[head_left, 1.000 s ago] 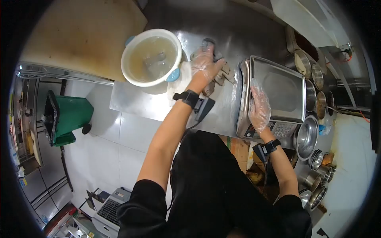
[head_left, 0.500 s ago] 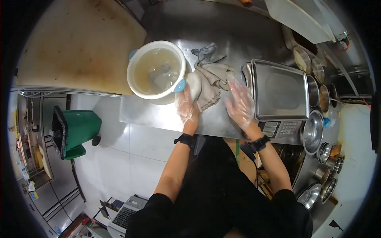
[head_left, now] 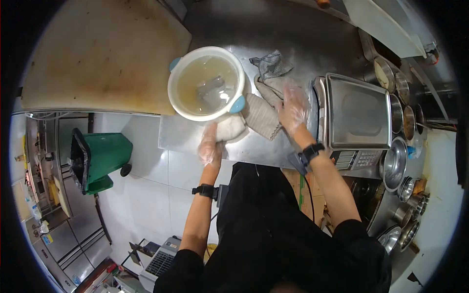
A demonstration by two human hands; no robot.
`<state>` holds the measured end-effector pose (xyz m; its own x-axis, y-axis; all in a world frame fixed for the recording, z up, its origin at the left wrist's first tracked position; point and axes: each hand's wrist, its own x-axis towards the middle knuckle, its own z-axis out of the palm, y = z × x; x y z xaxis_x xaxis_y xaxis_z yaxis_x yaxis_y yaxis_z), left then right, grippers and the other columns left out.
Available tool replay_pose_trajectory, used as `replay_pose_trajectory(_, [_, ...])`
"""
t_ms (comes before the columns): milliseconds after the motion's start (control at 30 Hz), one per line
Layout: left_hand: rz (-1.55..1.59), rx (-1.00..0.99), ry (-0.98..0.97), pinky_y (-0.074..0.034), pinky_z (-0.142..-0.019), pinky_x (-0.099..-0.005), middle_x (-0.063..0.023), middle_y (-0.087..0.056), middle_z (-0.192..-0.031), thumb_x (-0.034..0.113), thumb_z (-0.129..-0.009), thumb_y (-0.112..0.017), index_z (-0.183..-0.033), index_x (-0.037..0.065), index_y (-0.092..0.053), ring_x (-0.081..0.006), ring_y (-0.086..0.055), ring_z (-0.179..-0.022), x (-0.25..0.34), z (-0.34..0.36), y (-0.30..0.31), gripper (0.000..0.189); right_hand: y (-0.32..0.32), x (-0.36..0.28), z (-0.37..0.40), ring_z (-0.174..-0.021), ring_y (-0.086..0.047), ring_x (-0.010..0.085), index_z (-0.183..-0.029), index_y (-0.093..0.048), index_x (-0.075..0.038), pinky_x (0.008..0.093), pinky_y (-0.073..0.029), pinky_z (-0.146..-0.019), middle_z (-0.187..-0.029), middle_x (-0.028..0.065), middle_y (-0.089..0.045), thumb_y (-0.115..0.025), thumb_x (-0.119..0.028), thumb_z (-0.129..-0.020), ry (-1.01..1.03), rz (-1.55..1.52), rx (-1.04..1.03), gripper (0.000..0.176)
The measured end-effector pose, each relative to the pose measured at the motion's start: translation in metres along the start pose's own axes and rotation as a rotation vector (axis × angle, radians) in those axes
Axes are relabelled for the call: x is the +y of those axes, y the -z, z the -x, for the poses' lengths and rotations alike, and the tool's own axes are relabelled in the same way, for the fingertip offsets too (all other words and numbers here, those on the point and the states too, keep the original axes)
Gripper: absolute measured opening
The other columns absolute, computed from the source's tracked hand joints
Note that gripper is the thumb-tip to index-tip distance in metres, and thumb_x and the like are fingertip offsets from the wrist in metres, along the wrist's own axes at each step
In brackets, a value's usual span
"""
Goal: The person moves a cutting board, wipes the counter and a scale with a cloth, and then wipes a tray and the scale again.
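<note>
Left hand (head_left: 210, 146): gloved, forearm extended forward, fingers loosely bent, grip unclear; right hand (head_left: 293, 108): gloved, ahead and right of the left, palm down, fingers spread flat.

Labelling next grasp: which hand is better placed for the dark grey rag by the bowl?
Probably right: right hand is nearest the dark grey rag; left hand is at the counter edge.

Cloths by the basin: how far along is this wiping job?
Done: the basin already holds cloudy water. In hand: the left hand touches the white cloth at the edge of the counter, and the right hand rests on the beige cloth. Left: the grey cloth lies crumpled, untouched.
</note>
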<state>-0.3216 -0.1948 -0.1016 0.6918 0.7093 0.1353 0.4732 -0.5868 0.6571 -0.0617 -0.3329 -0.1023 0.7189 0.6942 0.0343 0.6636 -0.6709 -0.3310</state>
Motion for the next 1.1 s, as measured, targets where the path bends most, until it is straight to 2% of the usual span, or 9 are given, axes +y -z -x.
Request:
replay_pose_trajectory(100, [0.352,-0.069,0.060,-0.046,-0.095,-0.0351,-0.0172,-0.062,-0.122,0.004,-0.084,-0.061,-0.132,0.005,-0.052,-0.0290,-0.060,-0.111,-0.016,0.014,0.008,0.049,0.026,-0.022,0.042,-0.124,-0.047,0.0411,-0.145,-0.034,-0.006,0.0451,-0.033,-0.109,-0.132,0.0246,-0.051,-0.059,-0.033,-0.090,0.058,-0.091,0.055,0.066])
replay_pose_trajectory(200, [0.561,-0.386,0.562,-0.049,-0.088,-0.0329,-0.0144,-0.066,-0.111,0.016,-0.086,-0.066,-0.128,0.001,-0.054,-0.0220,-0.063,-0.099,0.057,0.006,0.029,0.046,0.031,-0.040,0.076,-0.127,-0.046,0.0367,-0.144,-0.037,-0.005,0.0410,-0.036,-0.107,-0.137,0.0223,-0.049,-0.057,-0.035,-0.093,-0.053,-0.790,-0.184,0.061])
replay_pose_trajectory(333, [0.540,-0.396,0.164,-0.041,-0.100,-0.0340,-0.0127,-0.045,-0.131,0.024,-0.085,-0.070,-0.134,0.003,-0.046,-0.0208,-0.047,-0.118,0.113,-0.004,0.002,0.058,0.028,-0.043,0.107,-0.129,-0.045,0.0238,-0.144,-0.037,-0.001,0.0342,-0.035,-0.108,-0.139,0.0177,-0.048,-0.049,-0.012,-0.098,-0.181,-1.184,-0.152,0.048])
replay_pose_trajectory(433, [1.109,-0.384,0.333,-0.042,-0.100,-0.0336,-0.0142,-0.039,-0.134,0.022,-0.085,-0.070,-0.144,0.008,-0.021,-0.0250,-0.046,-0.120,0.147,-0.021,-0.036,0.079,0.084,-0.042,0.101,-0.127,-0.044,0.0189,-0.144,-0.035,0.002,0.0310,-0.036,-0.107,-0.141,0.0125,-0.045,-0.048,-0.002,-0.095,-0.363,-1.036,-0.267,0.050])
replay_pose_trajectory(467, [1.217,-0.386,0.372,-0.040,-0.102,-0.0349,-0.0154,-0.039,-0.136,0.022,-0.084,-0.070,-0.144,0.007,-0.022,-0.0258,-0.044,-0.122,0.155,-0.028,-0.048,0.078,0.049,-0.023,0.114,-0.114,-0.055,0.0183,-0.137,-0.046,0.000,0.0293,-0.044,-0.100,-0.126,0.0126,-0.058,-0.051,-0.002,-0.094,-0.214,-1.418,0.006,0.043])
replay_pose_trajectory(633, [1.318,-0.379,0.310,-0.046,-0.097,-0.0355,-0.0200,-0.043,-0.138,0.017,-0.087,-0.062,-0.149,0.008,-0.022,-0.0252,-0.049,-0.121,0.196,-0.070,-0.083,0.075,0.130,0.036,0.080,-0.090,-0.068,0.0259,-0.122,-0.064,-0.012,0.0333,-0.057,-0.076,-0.103,0.0161,-0.069,-0.055,-0.009,-0.090,-0.056,-0.032,0.252,0.033])
replay_pose_trajectory(700, [0.807,-0.120,-0.099,-0.039,-0.104,-0.0372,-0.0183,-0.037,-0.146,0.018,-0.090,-0.058,-0.151,0.010,-0.020,-0.0286,-0.045,-0.125,0.187,-0.097,-0.135,0.072,0.126,0.063,0.078,-0.106,-0.061,0.0321,-0.130,-0.056,-0.009,0.0405,-0.049,-0.092,-0.116,0.0184,-0.062,-0.052,-0.013,-0.093,-0.019,0.072,0.413,0.037])
replay_pose_trajectory(900, [0.782,-0.305,0.050,-0.035,-0.106,-0.0444,-0.0291,-0.044,-0.134,0.013,-0.083,-0.058,-0.149,0.016,-0.030,-0.0445,-0.045,-0.122,0.217,-0.128,-0.236,0.072,0.105,0.092,0.084,-0.131,-0.041,0.0374,-0.138,-0.045,0.000,0.0442,-0.030,-0.111,-0.139,0.0213,-0.046,-0.046,-0.011,-0.095,-0.018,0.092,0.328,0.044])
replay_pose_trajectory(1100, [0.654,-0.256,-0.048,-0.042,-0.099,-0.0457,-0.0250,-0.052,-0.127,0.013,-0.082,-0.059,-0.147,0.016,-0.034,-0.0415,-0.052,-0.116,0.210,-0.027,-0.199,0.069,0.096,0.101,0.085,-0.137,-0.034,0.0349,-0.142,-0.041,-0.006,0.0440,-0.021,-0.117,-0.144,0.0165,-0.044,-0.042,-0.010,-0.096,-0.024,0.015,0.255,0.047])
